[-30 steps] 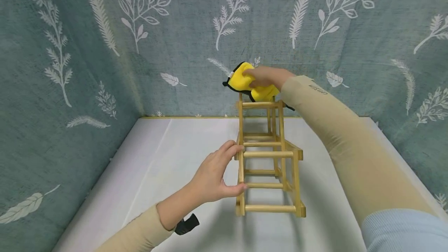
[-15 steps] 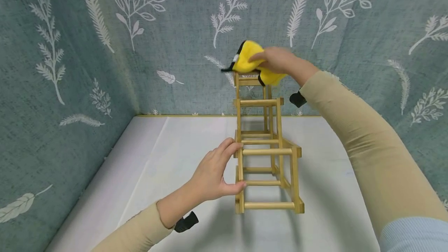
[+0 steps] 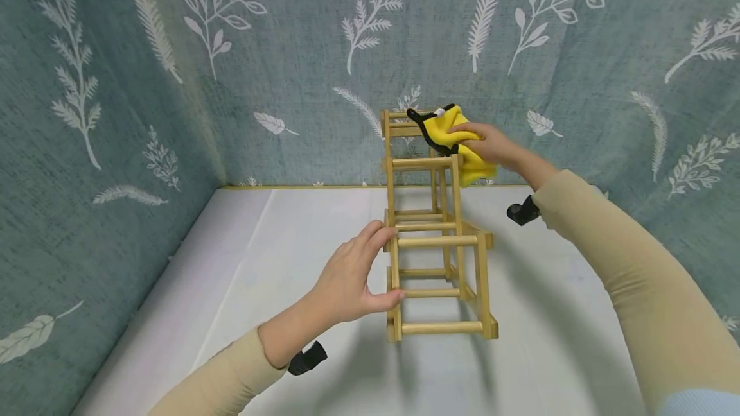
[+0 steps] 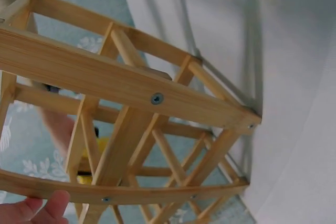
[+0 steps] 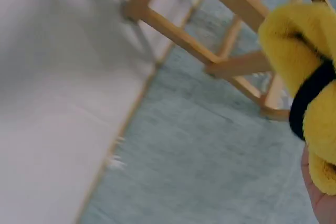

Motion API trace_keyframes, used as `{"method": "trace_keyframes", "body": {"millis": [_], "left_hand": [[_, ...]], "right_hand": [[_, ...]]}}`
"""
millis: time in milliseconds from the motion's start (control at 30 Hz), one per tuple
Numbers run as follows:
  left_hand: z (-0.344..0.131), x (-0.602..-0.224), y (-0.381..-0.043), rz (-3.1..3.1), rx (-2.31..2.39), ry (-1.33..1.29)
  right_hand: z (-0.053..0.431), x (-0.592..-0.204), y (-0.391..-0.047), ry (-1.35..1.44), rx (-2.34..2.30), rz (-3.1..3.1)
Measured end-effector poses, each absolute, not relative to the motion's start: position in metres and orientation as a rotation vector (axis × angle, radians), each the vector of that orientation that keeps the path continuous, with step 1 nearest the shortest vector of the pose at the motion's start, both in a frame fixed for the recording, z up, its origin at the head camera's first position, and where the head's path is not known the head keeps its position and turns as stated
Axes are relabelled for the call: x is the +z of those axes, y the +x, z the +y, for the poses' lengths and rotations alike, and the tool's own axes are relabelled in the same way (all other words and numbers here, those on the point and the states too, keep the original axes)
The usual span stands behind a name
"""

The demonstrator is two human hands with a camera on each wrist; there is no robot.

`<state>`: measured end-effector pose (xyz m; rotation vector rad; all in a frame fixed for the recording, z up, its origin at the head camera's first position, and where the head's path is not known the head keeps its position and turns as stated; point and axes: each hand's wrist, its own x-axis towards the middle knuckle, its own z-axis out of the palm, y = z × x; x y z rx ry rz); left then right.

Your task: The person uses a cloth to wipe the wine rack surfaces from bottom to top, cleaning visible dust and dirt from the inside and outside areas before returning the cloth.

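Note:
A light wooden rack [image 3: 437,241] with stepped tiers and round rungs stands in the middle of the head view. My left hand [image 3: 349,278] grips its near left side, thumb low and fingers higher on the frame. In the left wrist view, fingertips [image 4: 56,203] touch the edge of a curved wooden rail [image 4: 142,195]. At the rack's far upper right, my right hand [image 3: 497,146] holds a bunched yellow cloth [image 3: 448,128] with black edging. The right wrist view has the fluffy cloth [image 5: 286,40] beside the rack's bars, with part of the palm [image 5: 317,198] below it.
The rack stands on a white tabletop [image 3: 277,262]. Blue-green fabric [image 3: 289,37] with white leaf prints rises behind and along both sides. Black wrist-worn pieces show beside each sleeve.
My right hand first rose with the yellow cloth to the rack's top tier, then moved right and down along its right side. The left hand keeps its grip on the rack.

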<state>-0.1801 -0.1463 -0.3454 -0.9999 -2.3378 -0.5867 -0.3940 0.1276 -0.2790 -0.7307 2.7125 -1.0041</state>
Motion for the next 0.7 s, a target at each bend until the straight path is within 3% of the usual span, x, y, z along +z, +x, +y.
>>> {"method": "trace_keyframes", "body": {"millis": [200,333,433,567,700], "left_hand": [[-0.148,-0.346,-0.178,-2.348,-0.593,-0.993],[-0.148,-0.348,-0.176,-2.356,-0.594,-1.005],[-0.146,-0.349,-0.175,-2.342,-0.581,-1.021],[-0.143,-0.349,-0.179,-2.298,-0.569,-1.041],[-0.143,-0.348,-0.185,-2.288,-0.585,-1.053]], "right_hand": [[0.129,-0.323,-0.340,-0.371,-1.495,2.490],[0.132,-0.337,-0.312,-0.331,-1.554,2.391],[0.143,-0.331,-0.310,-0.419,-1.331,2.527],[0.158,-0.312,-0.312,-0.733,-0.719,2.882],[0.167,-0.288,-0.291,-0.881,-0.298,3.148]]}}
